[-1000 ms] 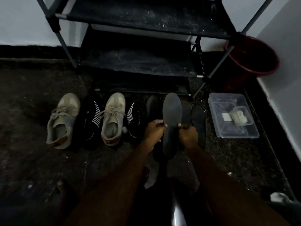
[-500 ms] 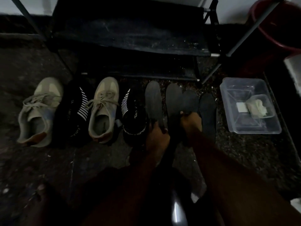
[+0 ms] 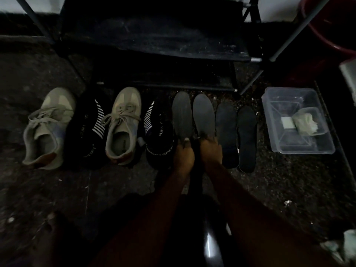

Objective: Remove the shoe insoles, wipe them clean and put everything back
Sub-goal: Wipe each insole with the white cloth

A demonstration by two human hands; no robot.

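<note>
Four insoles lie side by side on the dark floor. Two are grey: a left one (image 3: 182, 114) and a second one (image 3: 203, 114). Two darker insoles (image 3: 226, 132) (image 3: 247, 137) lie to their right. My left hand (image 3: 183, 155) holds the heel end of the left grey insole, thumb on top. My right hand (image 3: 211, 151) has its fingers curled over the heel end of the second grey insole. To the left stand two beige lace-up shoes (image 3: 48, 128) (image 3: 123, 126) and two black striped shoes (image 3: 90, 128) (image 3: 159, 135), alternating in a row.
A clear plastic box (image 3: 300, 150) at the right holds a pale cloth (image 3: 306, 122). A black shoe rack (image 3: 154, 35) stands right behind the row. A red bucket (image 3: 327, 26) is at the top right. A crumpled cloth (image 3: 344, 247) lies at the bottom right.
The grey insole that both hands held up now lies on the floor beside the other grey one. My left hand has shifted onto the left insole's heel. The camera moved closer.
</note>
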